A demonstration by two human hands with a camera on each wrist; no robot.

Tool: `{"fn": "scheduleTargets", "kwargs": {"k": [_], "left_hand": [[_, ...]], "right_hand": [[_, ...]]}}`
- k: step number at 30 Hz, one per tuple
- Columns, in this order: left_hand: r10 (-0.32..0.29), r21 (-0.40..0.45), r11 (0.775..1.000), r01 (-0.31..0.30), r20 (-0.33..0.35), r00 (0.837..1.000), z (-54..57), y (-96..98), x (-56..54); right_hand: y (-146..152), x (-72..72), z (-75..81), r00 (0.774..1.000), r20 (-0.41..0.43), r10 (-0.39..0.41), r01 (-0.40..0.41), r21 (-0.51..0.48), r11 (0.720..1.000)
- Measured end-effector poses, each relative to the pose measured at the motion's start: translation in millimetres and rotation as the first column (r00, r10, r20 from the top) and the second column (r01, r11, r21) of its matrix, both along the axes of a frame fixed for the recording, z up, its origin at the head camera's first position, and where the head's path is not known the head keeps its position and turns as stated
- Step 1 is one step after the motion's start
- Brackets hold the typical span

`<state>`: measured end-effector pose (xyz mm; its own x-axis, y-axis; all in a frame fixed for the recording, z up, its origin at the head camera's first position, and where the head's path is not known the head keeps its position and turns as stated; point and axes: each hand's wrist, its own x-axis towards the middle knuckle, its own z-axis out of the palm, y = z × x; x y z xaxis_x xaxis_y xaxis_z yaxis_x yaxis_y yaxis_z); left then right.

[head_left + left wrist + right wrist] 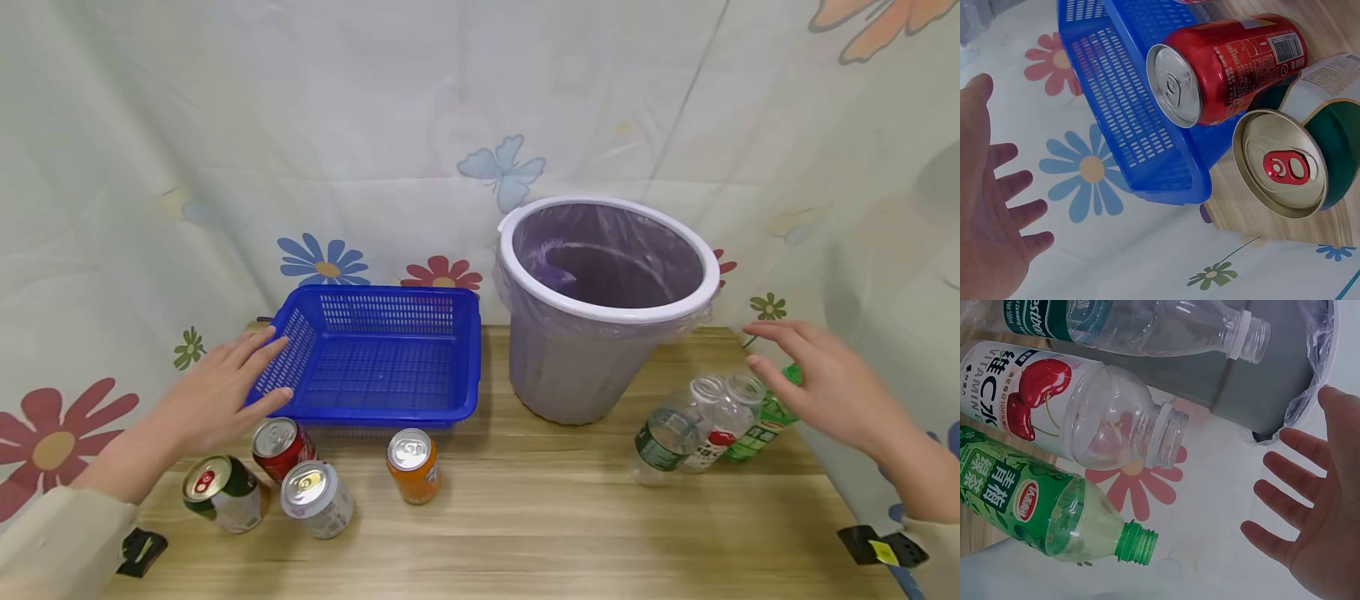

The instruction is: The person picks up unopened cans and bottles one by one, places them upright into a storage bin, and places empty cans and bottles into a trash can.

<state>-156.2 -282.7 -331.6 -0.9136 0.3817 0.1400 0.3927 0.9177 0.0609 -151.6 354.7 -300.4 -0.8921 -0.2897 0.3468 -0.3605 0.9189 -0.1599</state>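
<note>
My left hand [225, 385] hovers with its fingers spread by the near left corner of the blue basket [468, 392], holding nothing. Below it stand a red can [288, 454], a green-and-white can [228, 500] and a white can [322, 504]. An orange can [416, 475] stands farther right. Over at the right, my right hand [836, 387] is held in the air with fingers apart and nothing in it. It partly covers a green bottle [1029, 494]. Beside that stand a clear bottle with a cherry label [1054, 403] and one with a dark green label [663, 442]; all three lack caps.
A grey bin [577, 375] with a white rim and a clear liner stands behind the bottles, right of the basket. The wooden tabletop [525, 517] carries everything. A flower-print sheet [375, 125] hangs behind and at both sides.
</note>
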Motion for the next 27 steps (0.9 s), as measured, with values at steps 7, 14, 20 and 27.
{"fn": "scheduleTargets", "kwargs": {"k": [7,14,20,27], "left_hand": [[0.047,0.002,0.999,-0.047,0.011,0.999,-0.4,-4.7,7.1],[0.023,-0.009,1.0,-0.023,-0.03,0.999,-5.1,-12.3,13.7],[0.02,-0.003,1.0,-0.021,-0.043,0.999,-8.8,-16.9,19.1],[0.061,0.015,0.998,-0.061,0.004,0.998,-12.9,-21.4,22.8]], "right_hand": [[-9.6,3.3,-0.2,0.999,-0.025,0.02,-0.021,-0.022,1.0],[-22.3,5.2,-0.1,0.996,-0.083,0.041,-0.045,-0.048,0.998],[-36.0,6.8,-1.1,0.984,-0.142,0.106,-0.112,-0.033,0.993],[-50.5,7.3,-3.1,0.964,-0.206,0.169,-0.177,-0.021,0.984]]}}
